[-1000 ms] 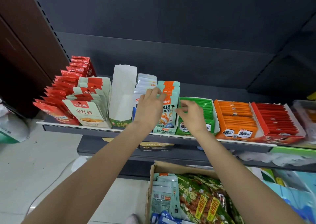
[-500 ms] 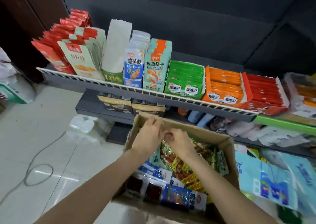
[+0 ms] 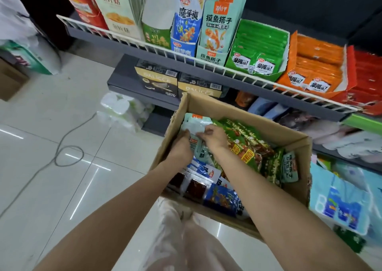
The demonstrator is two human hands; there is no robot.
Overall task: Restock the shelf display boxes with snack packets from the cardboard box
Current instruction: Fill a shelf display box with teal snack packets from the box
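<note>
The open cardboard box (image 3: 208, 103) stands on the floor below the shelf, filled with green, blue and pale teal snack packets. Both hands are inside its far left corner. My left hand (image 3: 182, 144) and my right hand (image 3: 213, 136) both grip a stack of pale teal snack packets (image 3: 195, 126) there. Large green packets (image 3: 248, 142) lie to the right of my hands. On the shelf above, the teal display box (image 3: 217, 28) holds matching packets, next to a blue display box (image 3: 186, 26) and a green display box (image 3: 260, 49).
A white wire rail (image 3: 206, 64) runs along the shelf front. Orange (image 3: 314, 64) and red (image 3: 365, 78) display boxes stand further right. Two black-and-gold cartons (image 3: 177, 84) sit on the lower shelf. A cable (image 3: 68, 144) loops over the tiled floor at left.
My hands left the shelf boxes and dropped into the cardboard box. They now grip teal packets at its far left corner. The view has tilted down and moved closer.
</note>
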